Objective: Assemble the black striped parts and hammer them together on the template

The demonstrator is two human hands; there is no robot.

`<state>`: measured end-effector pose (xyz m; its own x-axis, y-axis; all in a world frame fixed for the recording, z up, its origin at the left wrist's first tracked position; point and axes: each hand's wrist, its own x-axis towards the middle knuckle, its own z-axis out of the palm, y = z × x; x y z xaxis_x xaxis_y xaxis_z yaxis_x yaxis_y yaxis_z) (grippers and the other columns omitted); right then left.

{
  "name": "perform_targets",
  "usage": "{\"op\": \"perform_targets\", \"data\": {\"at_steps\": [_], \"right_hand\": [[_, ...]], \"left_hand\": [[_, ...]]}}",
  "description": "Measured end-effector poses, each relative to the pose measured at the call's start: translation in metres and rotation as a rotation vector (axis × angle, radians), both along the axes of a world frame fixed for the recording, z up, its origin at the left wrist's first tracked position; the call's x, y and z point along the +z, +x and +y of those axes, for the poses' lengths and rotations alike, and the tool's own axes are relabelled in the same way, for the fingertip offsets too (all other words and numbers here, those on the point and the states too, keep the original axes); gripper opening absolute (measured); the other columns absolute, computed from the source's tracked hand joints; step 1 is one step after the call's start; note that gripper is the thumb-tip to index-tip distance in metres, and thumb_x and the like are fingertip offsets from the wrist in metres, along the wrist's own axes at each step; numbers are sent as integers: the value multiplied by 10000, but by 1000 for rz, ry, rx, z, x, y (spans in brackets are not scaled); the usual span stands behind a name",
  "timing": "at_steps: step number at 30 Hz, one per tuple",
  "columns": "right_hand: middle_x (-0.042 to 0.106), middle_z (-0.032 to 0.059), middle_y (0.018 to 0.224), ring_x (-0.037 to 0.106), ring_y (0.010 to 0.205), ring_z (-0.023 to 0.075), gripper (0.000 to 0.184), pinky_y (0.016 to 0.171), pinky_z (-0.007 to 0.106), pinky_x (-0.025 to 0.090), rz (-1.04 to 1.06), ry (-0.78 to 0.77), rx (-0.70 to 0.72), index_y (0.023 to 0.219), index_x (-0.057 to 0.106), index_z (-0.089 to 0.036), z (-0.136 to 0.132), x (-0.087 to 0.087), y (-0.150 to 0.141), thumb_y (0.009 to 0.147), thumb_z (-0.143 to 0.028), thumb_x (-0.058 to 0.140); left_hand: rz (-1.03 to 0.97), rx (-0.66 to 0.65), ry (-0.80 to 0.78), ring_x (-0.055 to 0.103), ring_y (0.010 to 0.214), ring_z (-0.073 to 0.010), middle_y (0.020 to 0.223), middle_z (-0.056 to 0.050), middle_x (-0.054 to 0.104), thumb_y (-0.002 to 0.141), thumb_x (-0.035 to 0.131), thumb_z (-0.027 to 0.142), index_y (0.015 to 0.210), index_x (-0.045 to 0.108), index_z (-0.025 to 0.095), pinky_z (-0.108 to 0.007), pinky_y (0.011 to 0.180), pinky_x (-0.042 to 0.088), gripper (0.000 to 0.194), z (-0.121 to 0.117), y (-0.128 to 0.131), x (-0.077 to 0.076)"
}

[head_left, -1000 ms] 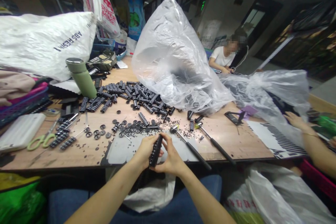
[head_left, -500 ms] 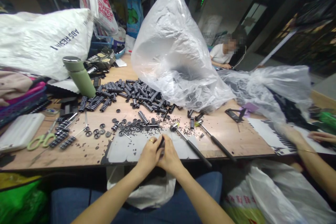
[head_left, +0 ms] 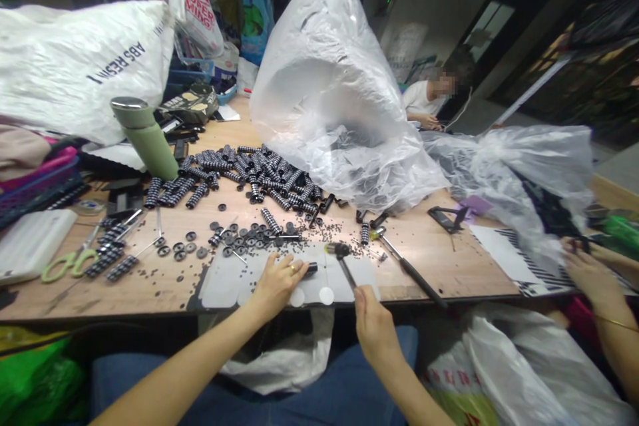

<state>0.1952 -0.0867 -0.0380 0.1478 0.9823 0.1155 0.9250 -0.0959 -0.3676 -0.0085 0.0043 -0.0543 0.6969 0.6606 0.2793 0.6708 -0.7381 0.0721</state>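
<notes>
On the pale mat at the table's front edge, my left hand grips a short black cylindrical part; its end pokes out past the fingers. My right hand is closed round the handle of a hammer. The hammer's head is over the mat, to the right of the black part and apart from it. Tiny dark pieces and black discs lie scattered behind my hands. A second hammer rests to the right.
Black-and-white ridged rollers lie heaped beneath a large clear plastic bag. Left stand a green flask, scissors and a white box. A co-worker's hands are at the right; another person sits farther back.
My hands have parted. The right one has picked up the nearer hammer by its handle and its head has swung over the mat. My left hand has kept the black part, lowered towards the mat.
</notes>
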Motion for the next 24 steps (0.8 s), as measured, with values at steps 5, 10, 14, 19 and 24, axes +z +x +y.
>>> {"op": "perform_targets", "data": {"at_steps": [5, 10, 14, 19, 24], "right_hand": [[567, 27, 526, 575, 473, 188, 455, 448, 248, 286, -62, -24, -2, 713, 444, -210, -7, 17, -16, 921, -419, 98], [584, 30, 608, 580, 530, 157, 418, 496, 225, 346, 101, 134, 107, 778, 473, -204, 1, 41, -48, 929, -381, 126], [611, 47, 626, 583, 507, 179, 386, 454, 244, 291, -107, -58, 251, 741, 496, -204, 6, 28, -71, 925, -341, 185], [611, 8, 616, 605, 559, 179, 349, 472, 246, 279, -100, -83, 142, 761, 460, -219, 16, 25, -59, 931, -362, 192], [616, 18, 657, 591, 569, 178, 323, 487, 254, 278, -175, -38, -43, 744, 448, -220, 37, 13, -12, 921, -376, 227]], "left_hand": [[2, 50, 11, 439, 1156, -231, 1213, -127, 534, 854, 342, 146, 1226, 449, 123, -424, 978, 279, 388, -14, 12, -9], [-28, 82, -33, 283, 1271, -290, 1339, -218, 369, 842, 358, 364, 1288, 339, 8, -442, 1026, 224, 570, -27, 22, -22], [-13, 30, -33, 273, 1272, -297, 1347, -232, 345, 824, 334, 221, 1282, 331, -24, -441, 1022, 232, 520, -24, 23, -31], [-74, 96, -166, 502, 1057, -240, 1121, -170, 561, 790, 335, 75, 1175, 474, 65, -378, 882, 397, 409, -20, 23, -12], [-143, 146, -346, 569, 792, -229, 788, -99, 622, 790, 456, 172, 891, 610, 149, -326, 701, 451, 186, -3, 0, 28]]}}
